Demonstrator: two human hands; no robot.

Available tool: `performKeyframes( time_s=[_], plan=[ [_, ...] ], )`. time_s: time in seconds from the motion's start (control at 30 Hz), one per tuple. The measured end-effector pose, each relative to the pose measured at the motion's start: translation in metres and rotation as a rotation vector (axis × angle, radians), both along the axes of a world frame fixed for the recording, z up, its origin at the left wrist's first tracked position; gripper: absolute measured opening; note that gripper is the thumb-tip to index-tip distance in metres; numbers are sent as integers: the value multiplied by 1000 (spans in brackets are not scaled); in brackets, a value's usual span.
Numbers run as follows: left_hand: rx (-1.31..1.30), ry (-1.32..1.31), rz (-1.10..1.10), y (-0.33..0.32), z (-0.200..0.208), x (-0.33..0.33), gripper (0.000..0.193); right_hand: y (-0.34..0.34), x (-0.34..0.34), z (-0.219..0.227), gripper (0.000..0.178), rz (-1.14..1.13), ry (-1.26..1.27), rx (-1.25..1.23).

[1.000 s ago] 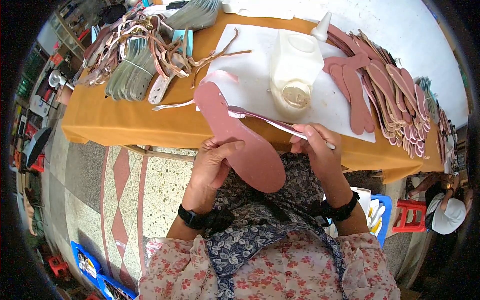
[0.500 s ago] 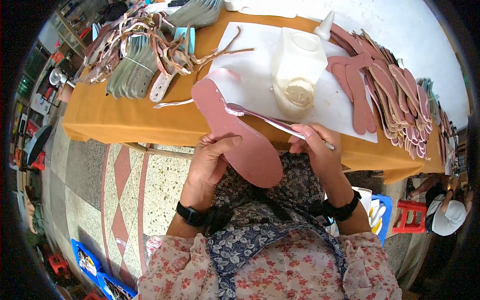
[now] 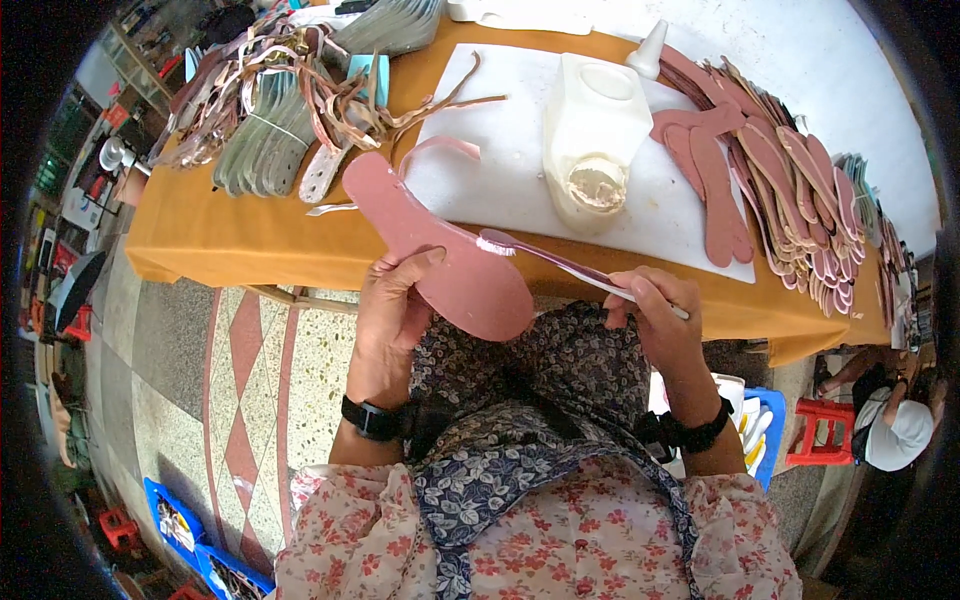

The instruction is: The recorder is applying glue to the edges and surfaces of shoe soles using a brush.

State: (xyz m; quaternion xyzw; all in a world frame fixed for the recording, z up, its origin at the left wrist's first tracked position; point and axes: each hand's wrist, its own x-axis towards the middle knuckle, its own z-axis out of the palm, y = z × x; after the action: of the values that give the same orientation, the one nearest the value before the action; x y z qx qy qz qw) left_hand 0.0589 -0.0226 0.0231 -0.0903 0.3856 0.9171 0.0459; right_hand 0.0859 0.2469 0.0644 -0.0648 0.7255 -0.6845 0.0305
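A dusty-pink shoe insole (image 3: 455, 270) is pinched at its waist by my left hand (image 3: 395, 300), thumb on its face. My right hand (image 3: 655, 310) grips a toothbrush (image 3: 575, 268) by its pale handle end. The white bristles rest along the insole's far edge, near the wide end. Behind the brush, a white plastic bottle (image 3: 600, 125) lies on a white board (image 3: 480, 120), a cream-coloured substance in its opening. A curled pink strip (image 3: 440, 145) lies on the board beyond the insole's narrow end.
Stacked pink insoles (image 3: 790, 190) cover the table's right side. At the left lie bundled straps (image 3: 340, 110) and clear sole-shaped pieces (image 3: 265, 140). An orange cloth (image 3: 220, 235) drapes the table. A blue crate (image 3: 765, 430) and a red stool (image 3: 822, 432) stand lower right, beside a seated person (image 3: 892, 425).
The insole has shifted left and turned flatter, its wide end higher. The brush has slid along the far edge from near the waist toward the wide end; my right hand moved slightly right and down.
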Motion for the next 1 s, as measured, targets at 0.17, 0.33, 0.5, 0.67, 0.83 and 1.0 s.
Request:
performKeyframes(
  time_s=[0.17, 0.33, 0.5, 0.67, 0.83, 1.0],
  plan=[
    [10, 7, 32, -3, -3, -2, 15, 4, 9, -9, 22, -25, -34, -57],
    [25, -35, 64, -9, -12, -5, 14, 7, 17, -13, 23, -26, -53, -68],
    [47, -26, 138, -9, -8, -7, 20, 6, 23, -14, 23, -67, -31, -59],
    [29, 1, 147, -7, -4, -5, 26, 10, 31, -13, 27, -80, -28, -185],
    [-45, 35, 272, -15, 1, -5, 29, 26, 23, 3, 28, -246, 123, -115],
    [-22, 28, 258, -12, -2, -5, 28, 30, 2, 20, 20, -325, 372, 351]
  ],
)
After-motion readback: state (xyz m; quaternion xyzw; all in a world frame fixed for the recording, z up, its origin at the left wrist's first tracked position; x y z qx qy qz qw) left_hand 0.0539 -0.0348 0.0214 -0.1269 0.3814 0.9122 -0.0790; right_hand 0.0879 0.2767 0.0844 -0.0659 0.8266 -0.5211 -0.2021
